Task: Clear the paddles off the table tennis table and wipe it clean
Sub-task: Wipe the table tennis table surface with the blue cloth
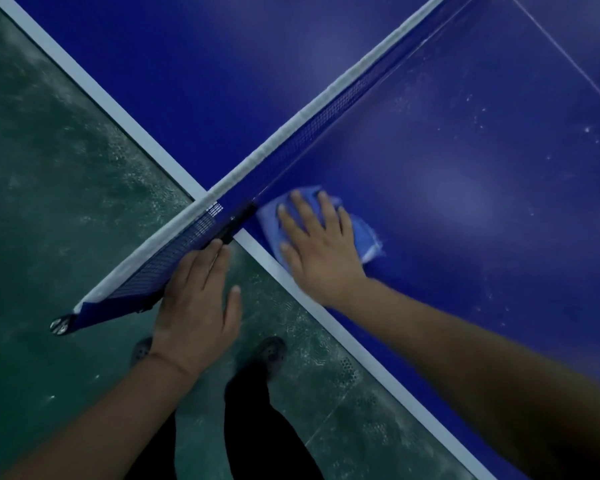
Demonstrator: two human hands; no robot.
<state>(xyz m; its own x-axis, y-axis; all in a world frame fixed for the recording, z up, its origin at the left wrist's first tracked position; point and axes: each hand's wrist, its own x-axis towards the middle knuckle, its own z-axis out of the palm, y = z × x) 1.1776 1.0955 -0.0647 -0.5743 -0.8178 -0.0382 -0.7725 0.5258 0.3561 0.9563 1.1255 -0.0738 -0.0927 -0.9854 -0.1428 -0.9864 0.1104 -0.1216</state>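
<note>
1. The right hand (321,242) presses flat, fingers spread, on a blue cloth (362,237) lying on the blue table (465,202), beside the net (291,147).
2. The left hand (196,306), fingers straight, rests against the net's overhanging end, gripping nothing.

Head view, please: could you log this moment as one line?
phase: wiping | right hand: flat on blue cloth by net | left hand: on net end | paddles: none visible

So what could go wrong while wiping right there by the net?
The right hand presses the blue cloth flat right beside the net, so the cloth could snag the mesh. The left hand rests against the net's overhanging end; leaning on it might bend it. White specks farther out could get missed.
</note>
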